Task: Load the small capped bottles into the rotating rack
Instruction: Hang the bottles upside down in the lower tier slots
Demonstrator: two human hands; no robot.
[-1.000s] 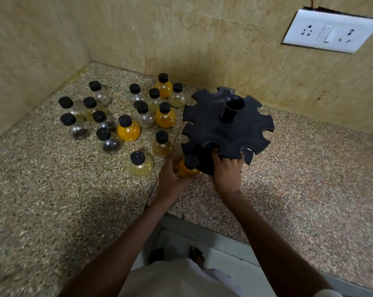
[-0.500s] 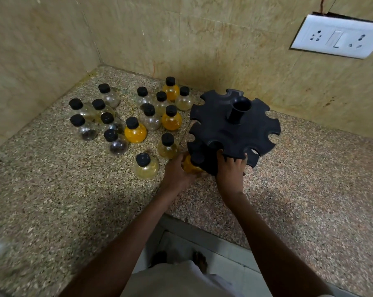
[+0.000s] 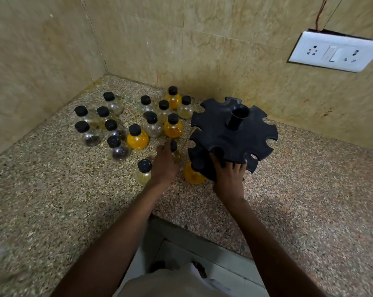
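The black rotating rack (image 3: 232, 133) stands at the right by the back wall, its notched top disc holding nothing. One orange bottle (image 3: 193, 174) with a black cap sits in a lower notch at the rack's front left. My right hand (image 3: 229, 176) grips the front edge of the top disc. My left hand (image 3: 164, 163) lies over a pale yellow bottle (image 3: 173, 146) just left of the rack, whose cap shows past my fingertips. The hand is blurred, so its grip is unclear. Another pale yellow bottle (image 3: 143, 171) stands beside my left wrist.
Several more capped bottles, clear, orange (image 3: 137, 138) and dark-filled (image 3: 119, 150), stand clustered in the back left corner of the speckled stone counter (image 3: 52, 189). Tiled walls close the left and back. A white switch plate (image 3: 335, 51) hangs on the wall at upper right.
My left hand let go of the orange bottle, which now rests in the rack's lower notch, and moved left onto the pale yellow bottle. My right hand kept its hold on the rack.
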